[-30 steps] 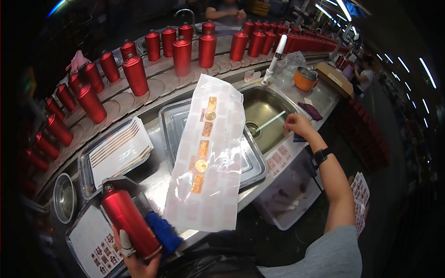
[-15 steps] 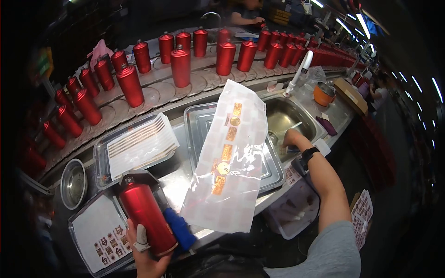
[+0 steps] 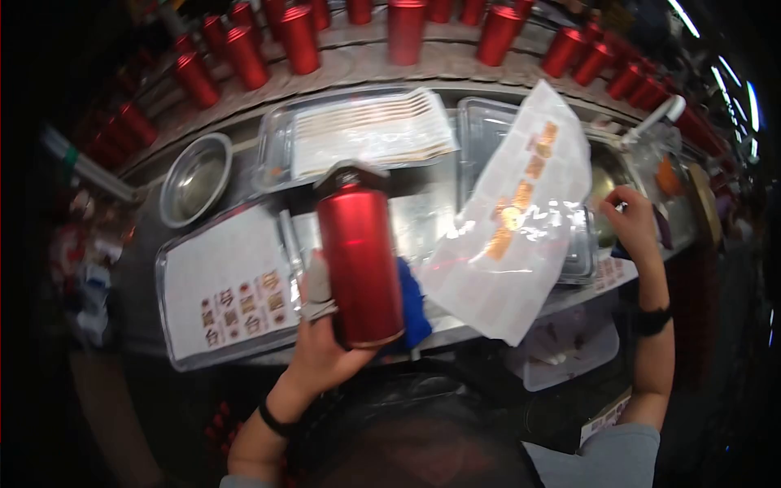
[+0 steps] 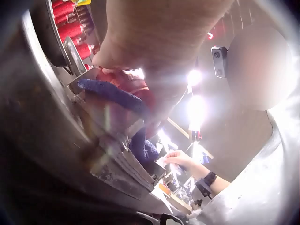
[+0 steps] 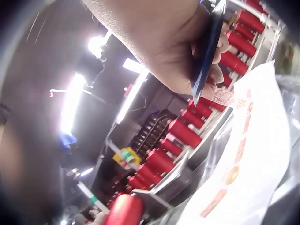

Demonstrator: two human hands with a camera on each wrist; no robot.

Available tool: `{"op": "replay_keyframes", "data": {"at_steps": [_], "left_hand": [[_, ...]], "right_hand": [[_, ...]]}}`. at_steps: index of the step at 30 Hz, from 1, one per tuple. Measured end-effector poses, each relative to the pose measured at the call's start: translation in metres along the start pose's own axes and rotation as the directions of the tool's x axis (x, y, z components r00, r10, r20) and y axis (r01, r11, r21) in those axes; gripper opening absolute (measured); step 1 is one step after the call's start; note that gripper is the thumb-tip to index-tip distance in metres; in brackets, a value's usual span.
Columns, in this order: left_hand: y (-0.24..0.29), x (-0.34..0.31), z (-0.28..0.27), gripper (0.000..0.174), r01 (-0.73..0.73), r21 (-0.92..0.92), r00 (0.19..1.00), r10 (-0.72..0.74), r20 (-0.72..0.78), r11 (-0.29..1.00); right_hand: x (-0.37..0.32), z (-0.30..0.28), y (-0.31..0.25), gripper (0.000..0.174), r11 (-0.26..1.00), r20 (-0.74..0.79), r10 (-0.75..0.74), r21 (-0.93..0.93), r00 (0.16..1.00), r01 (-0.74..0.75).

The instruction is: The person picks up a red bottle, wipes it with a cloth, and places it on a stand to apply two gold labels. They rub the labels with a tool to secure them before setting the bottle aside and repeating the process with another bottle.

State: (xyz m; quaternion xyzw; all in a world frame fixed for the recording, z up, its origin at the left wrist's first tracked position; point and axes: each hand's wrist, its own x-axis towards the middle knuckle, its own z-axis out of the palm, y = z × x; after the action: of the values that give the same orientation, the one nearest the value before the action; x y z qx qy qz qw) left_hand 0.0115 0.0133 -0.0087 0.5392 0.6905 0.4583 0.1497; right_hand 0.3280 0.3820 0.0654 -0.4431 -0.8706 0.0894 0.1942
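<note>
Red bottle (image 3: 359, 264) in left hand (image 3: 325, 354), near counter's front edge (image 3: 450, 332)

A metal counter (image 3: 425, 213) curves across the head view, a round steel bowl (image 3: 196, 180) sitting toward its left end. Nearer its front edge, at left, rests a front tray (image 3: 168, 313); a clear rear tray (image 3: 275, 150) lies along the back edge, right of the bowl. A third, lidded tray (image 3: 486, 122) spans much of the counter's depth right of centre, beside the inset sink (image 3: 606, 172). Blue cloth (image 3: 415, 313) bunches at the front edge near the middle. A printed label sheet (image 3: 614, 272) lies at the front edge before the sink. Toward the right end stand a blurred orange pot (image 3: 669, 175) and clear plastic (image 3: 649, 154).
</note>
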Motion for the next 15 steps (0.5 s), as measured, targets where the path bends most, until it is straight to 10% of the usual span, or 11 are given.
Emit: {"op": "replay_keyframes", "data": {"at_steps": [8,15], "left_hand": [[0.014,0.008,-0.01,0.08,-0.071,0.007,0.997,0.071,-0.039,0.997],[0.01,0.01,-0.019,0.089,-0.043,-0.193,0.999,0.039,-0.022,0.98]], "right_hand": [[-0.036,0.0,-0.179,0.01,0.91,0.174,-0.251,0.378,0.952,0.171],[-0.028,0.01,-0.267,0.012,0.76,0.375,-0.555,0.59,0.743,0.271]]}}
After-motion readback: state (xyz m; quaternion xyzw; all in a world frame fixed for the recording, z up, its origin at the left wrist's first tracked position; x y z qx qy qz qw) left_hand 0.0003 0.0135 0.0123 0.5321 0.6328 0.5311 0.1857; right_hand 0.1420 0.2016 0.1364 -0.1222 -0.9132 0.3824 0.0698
